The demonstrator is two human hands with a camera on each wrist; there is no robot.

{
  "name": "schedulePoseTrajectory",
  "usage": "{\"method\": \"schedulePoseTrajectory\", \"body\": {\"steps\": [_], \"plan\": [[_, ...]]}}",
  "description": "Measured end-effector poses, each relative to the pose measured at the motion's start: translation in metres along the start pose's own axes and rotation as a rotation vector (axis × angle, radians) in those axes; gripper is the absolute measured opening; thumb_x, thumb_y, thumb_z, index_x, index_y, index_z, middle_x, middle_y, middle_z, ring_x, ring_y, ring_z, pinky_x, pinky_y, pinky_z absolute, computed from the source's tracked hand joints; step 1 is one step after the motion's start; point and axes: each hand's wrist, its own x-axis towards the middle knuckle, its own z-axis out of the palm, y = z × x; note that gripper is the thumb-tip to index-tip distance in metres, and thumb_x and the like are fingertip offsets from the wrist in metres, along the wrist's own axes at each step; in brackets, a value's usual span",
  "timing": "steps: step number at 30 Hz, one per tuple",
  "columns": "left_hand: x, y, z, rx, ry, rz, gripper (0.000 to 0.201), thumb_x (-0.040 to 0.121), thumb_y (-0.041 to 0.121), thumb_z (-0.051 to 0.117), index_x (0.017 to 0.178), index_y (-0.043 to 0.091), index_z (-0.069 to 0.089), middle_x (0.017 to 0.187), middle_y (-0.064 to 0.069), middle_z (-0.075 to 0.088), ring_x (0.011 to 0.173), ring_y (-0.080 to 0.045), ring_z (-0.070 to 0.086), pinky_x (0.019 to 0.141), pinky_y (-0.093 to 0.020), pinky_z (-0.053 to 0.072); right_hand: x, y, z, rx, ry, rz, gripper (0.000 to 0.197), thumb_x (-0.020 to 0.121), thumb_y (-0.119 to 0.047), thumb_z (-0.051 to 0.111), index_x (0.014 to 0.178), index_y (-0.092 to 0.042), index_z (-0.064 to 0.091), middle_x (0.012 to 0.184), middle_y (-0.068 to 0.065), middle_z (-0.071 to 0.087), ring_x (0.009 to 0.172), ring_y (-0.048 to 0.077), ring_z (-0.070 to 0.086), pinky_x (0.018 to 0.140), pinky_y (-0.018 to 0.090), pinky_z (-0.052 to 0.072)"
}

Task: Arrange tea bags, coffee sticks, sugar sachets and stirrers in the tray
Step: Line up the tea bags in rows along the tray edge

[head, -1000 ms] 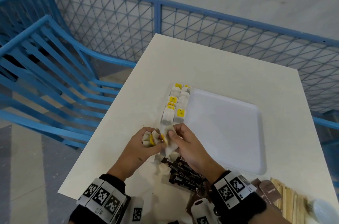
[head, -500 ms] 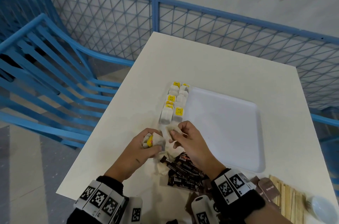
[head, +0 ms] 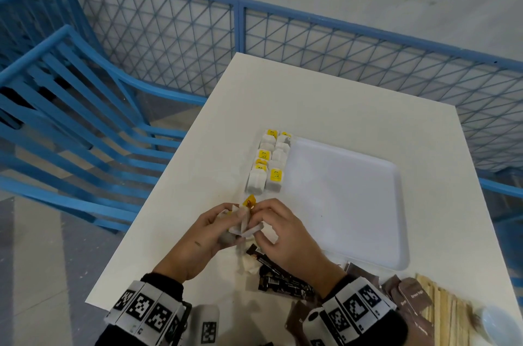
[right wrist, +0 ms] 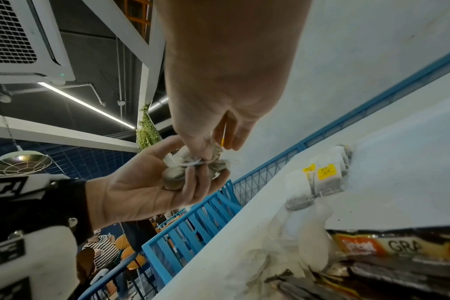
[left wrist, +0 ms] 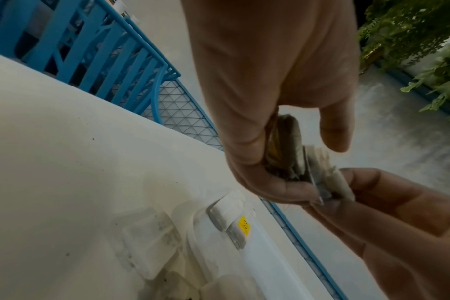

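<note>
While both hands pinch tea bags (head: 244, 225), the tray (head: 345, 204) waits.

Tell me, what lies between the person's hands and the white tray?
Bare table lies between the right hand and the tray; the head view shows it, with rows of tea bags further off.
</note>
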Motion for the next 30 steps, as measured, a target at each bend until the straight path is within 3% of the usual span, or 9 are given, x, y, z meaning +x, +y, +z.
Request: {"method": "schedulePoseTrajectory", "body": {"steps": [4,8,10,13,16,22,25,26,30], "plan": [[0.000,-0.001,-0.001,0.029,0.022,0.018,0.020,0.077,0.016,0.071,0.093,0.007,0.064,0.085,-0.007,0.069,0.078,-0.015,0.065,0.070,-0.023,0.054,-0.001,-0.006,0.000,0.140,0.076,0.026,0.016,0.079,-0.007,0.063,0.093,-0.013,0.061,0.103,-0.001,0.055,0.098,0.005,0.057,0.088,0.017,0.046],[0.000,-0.001,-0.005,0.056,0.045,0.023,0.016,0.081,0.007,0.066,0.097,0.006,0.066,0.090,-0.007,0.070,0.083,-0.018,0.066,0.069,-0.024,0.055,0.003,-0.012,-0.008,0.601,0.054,0.379,0.034,0.080,-0.022,0.067,0.109,-0.025,0.049,0.108,-0.004,0.053,0.095,0.008,0.060,0.076,0.026,0.052],[-0.001,-0.001,-0.005,0.107,0.037,0.031,0.023,0.078,0.012,0.071,0.100,0.006,0.066,0.091,-0.004,0.070,0.085,-0.018,0.065,0.070,-0.024,0.054,0.006,-0.008,-0.011,0.586,0.021,0.451,0.026,0.085,-0.022,0.066,0.106,-0.027,0.052,0.102,-0.002,0.056,0.086,0.008,0.060,0.069,0.024,0.051],[-0.001,0.001,-0.003,0.112,0.034,0.047,0.026,0.074,0.014,0.076,0.097,0.008,0.066,0.091,-0.003,0.071,0.084,-0.015,0.067,0.068,-0.021,0.054,0.009,-0.005,-0.011,0.467,-0.013,0.430,0.013,0.084,-0.016,0.068,0.089,-0.026,0.061,0.086,-0.006,0.062,0.076,0.007,0.060,0.067,0.028,0.052],[-0.001,0.001,0.000,0.116,0.044,0.065,0.023,0.074,0.014,0.068,0.096,0.006,0.064,0.086,-0.002,0.070,0.080,-0.012,0.068,0.065,-0.020,0.053,0.009,-0.003,-0.008,0.485,0.064,0.406,0.017,0.083,-0.009,0.068,0.080,-0.025,0.061,0.076,-0.008,0.063,0.073,0.010,0.060,0.068,0.026,0.050],[0.000,-0.002,-0.004,0.122,0.057,0.052,0.040,0.062,0.032,0.080,0.093,0.011,0.067,0.083,0.000,0.071,0.075,-0.012,0.067,0.066,-0.021,0.054,0.006,0.000,-0.009,0.450,0.169,0.340,0.022,0.081,0.000,0.065,0.080,-0.022,0.061,0.083,-0.007,0.063,0.079,0.005,0.061,0.070,0.019,0.050],[0.002,-0.004,-0.002,0.148,0.067,0.056,0.053,0.050,0.054,0.083,0.089,0.020,0.072,0.085,-0.002,0.072,0.077,-0.012,0.068,0.071,-0.023,0.056,0.005,0.000,-0.007,0.418,0.170,0.298,0.021,0.081,-0.006,0.066,0.084,-0.025,0.060,0.085,-0.001,0.063,0.079,0.006,0.060,0.070,0.019,0.050],[0.003,-0.004,-0.001,0.164,0.075,0.062,0.049,0.053,0.052,0.083,0.088,0.019,0.073,0.085,-0.003,0.071,0.077,-0.012,0.067,0.070,-0.023,0.056,0.004,0.000,-0.006,0.415,0.164,0.296,0.022,0.080,-0.006,0.066,0.087,-0.026,0.059,0.086,0.001,0.062,0.078,0.007,0.060,0.069,0.021,0.051],[0.007,-0.004,0.004,0.210,0.119,0.086,0.010,0.082,0.010,0.066,0.089,0.004,0.068,0.082,-0.007,0.069,0.073,-0.015,0.064,0.066,-0.023,0.055,0.004,-0.002,-0.007,0.595,0.065,0.402,0.040,0.075,-0.013,0.063,0.110,-0.029,0.050,0.094,-0.004,0.055,0.083,0.010,0.059,0.077,0.033,0.054]]}}
